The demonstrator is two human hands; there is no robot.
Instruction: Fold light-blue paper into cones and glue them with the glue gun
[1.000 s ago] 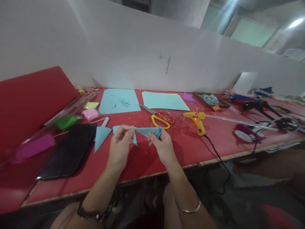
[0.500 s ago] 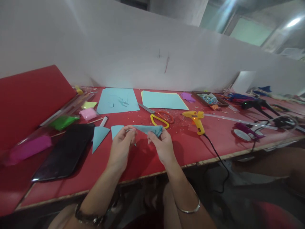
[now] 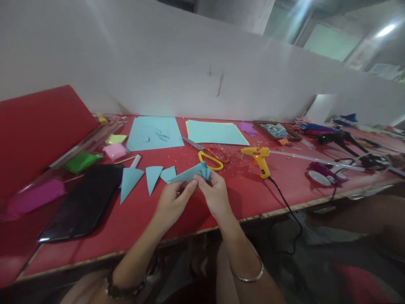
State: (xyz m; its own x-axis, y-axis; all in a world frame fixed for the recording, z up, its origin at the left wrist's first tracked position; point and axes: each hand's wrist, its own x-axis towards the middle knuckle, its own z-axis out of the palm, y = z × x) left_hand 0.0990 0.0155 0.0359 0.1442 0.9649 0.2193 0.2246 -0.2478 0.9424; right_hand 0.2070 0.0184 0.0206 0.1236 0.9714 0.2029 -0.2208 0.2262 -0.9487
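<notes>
My left hand (image 3: 172, 202) and my right hand (image 3: 215, 192) both pinch a folded light blue paper piece (image 3: 190, 173) just above the red table (image 3: 202, 207). The fingers of both hands are closed on its lower edge, close together. Three loose blue paper triangles lie on the table to the left: one large triangle (image 3: 129, 180), a second triangle (image 3: 153, 176) and a smaller triangle (image 3: 168, 172) partly behind the held piece.
Yellow-handled scissors (image 3: 210, 158), a yellow glue gun (image 3: 260, 158) with a black cord, two blue paper sheets (image 3: 154, 133) (image 3: 214, 132), a black tablet (image 3: 84, 198), pink and green packets at left, a tray (image 3: 274, 130) and tools at right. White wall behind.
My left hand moved right along the folded paper until it met my right hand. The held piece tilted up at its right end, and the triangles on the table came into full view.
</notes>
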